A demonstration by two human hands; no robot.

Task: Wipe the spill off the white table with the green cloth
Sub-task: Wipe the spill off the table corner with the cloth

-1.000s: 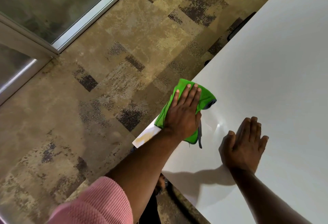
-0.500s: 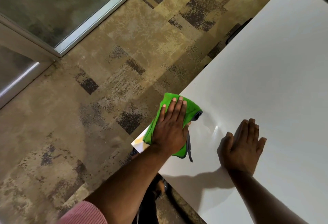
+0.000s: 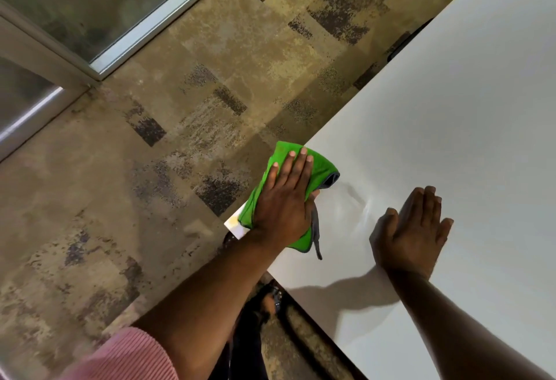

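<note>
While flat, the left hand [image 3: 285,202] presses the green cloth [image 3: 320,169] underneath.

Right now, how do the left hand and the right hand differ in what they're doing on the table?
The left hand presses flat on the green cloth at the table's corner; the right hand rests bare on the white table, holding nothing. The left hand sits at the edge, with cloth overhanging it; the right hand sits further in, apart from the cloth. Both lie palm down, fingers extended.
</note>
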